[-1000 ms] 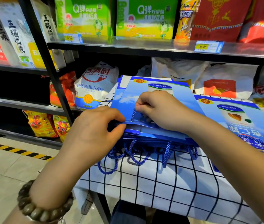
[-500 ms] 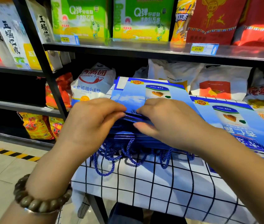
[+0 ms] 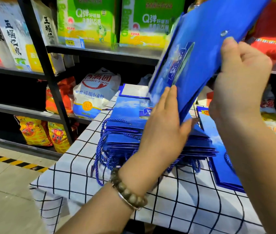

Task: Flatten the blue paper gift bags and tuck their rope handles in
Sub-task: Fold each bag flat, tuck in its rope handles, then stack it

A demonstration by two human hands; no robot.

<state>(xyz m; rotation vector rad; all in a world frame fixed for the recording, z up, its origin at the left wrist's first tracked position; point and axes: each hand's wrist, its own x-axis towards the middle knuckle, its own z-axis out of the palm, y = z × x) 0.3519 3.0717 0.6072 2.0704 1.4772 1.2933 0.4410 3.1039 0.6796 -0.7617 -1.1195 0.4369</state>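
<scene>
i see one blue bag (image 3: 201, 53) held up, tilted above the stack (image 3: 125, 132) — my right hand (image 3: 240, 78) grips its upper edge, my left hand (image 3: 164, 125) lies flat-fingered against its lower face. the stack's rope handles (image 3: 103, 156) spill onto the checked cloth (image 3: 167, 200).

Open access is offered along the near and left margins of the white cloth with dark grid lines (image 3: 69, 176), where bare cloth is left between the table edge and the stack of flattened blue paper gift bags (image 3: 125, 132). The stack's near side is fringed by loose blue rope handles (image 3: 100, 154), which trail onto that margin. The space above the stack's right half is occupied by a raised blue paper gift bag (image 3: 206, 48), held tilted between the left hand (image 3: 164, 125) and the right hand (image 3: 238, 78). The right margin is covered by a second flat blue bag (image 3: 223, 168). Rear approach is blocked by a white flour sack (image 3: 95, 93), a black metal shelf upright (image 3: 49, 81) and the grey shelf board (image 3: 103, 52) overhead.
</scene>
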